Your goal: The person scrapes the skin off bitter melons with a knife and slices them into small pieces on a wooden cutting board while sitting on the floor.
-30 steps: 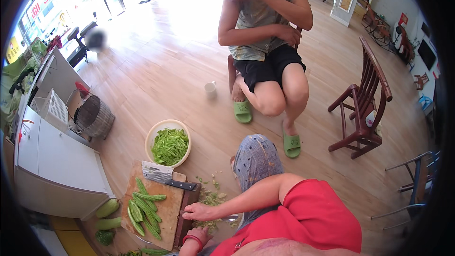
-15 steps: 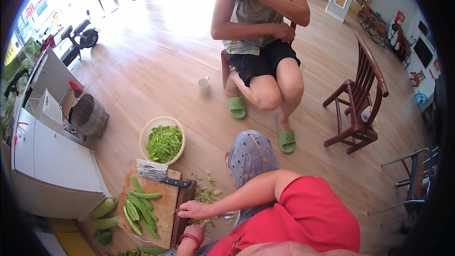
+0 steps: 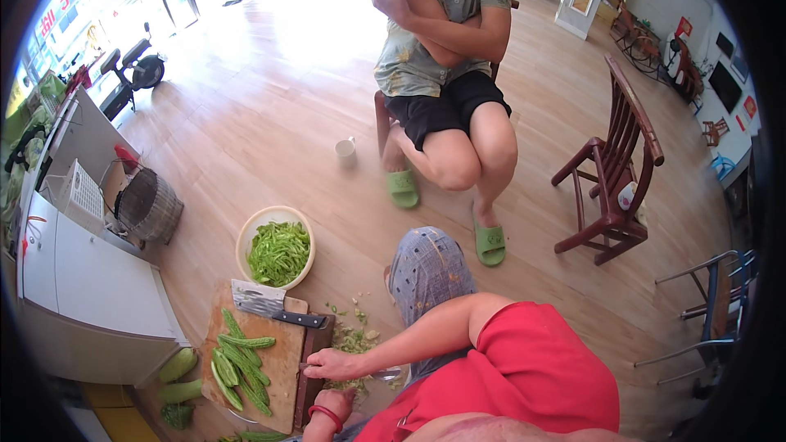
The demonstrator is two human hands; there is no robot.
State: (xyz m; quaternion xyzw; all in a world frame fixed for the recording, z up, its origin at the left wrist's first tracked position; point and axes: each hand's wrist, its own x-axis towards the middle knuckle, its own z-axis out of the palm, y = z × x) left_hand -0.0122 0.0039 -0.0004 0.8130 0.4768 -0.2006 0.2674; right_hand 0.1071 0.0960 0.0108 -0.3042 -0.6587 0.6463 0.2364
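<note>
Although several green gourd pieces [image 3: 242, 360] lie on the cutting board [image 3: 285, 368], none there is in strips; a few seem split lengthwise, so I judge their slicing is left. The cleaver [image 3: 274, 308] rests unheld along the board's far edge. At the board's right side, the right hand [image 3: 329, 363] touches a dark wooden block [image 3: 319, 340]; whether its grip is clamped on anything, I cannot tell. Beside the board's near right corner is the left hand [image 3: 334, 403], in a red bangle [image 3: 326, 417]; its fingers are partly hidden, so its grip is unclear too.

Just beyond the board, a cream bowl [image 3: 243, 244] holds a heap of green strips [image 3: 281, 252], apparently the finished share. Left of the board, whole green vegetables [image 3: 178, 365] look uncut. Scraps [image 3: 354, 336] litter the floor [image 3: 270, 172] right of the board. Well beyond it are a white cup [image 3: 345, 147] and another person [image 3: 446, 74], seated.
</note>
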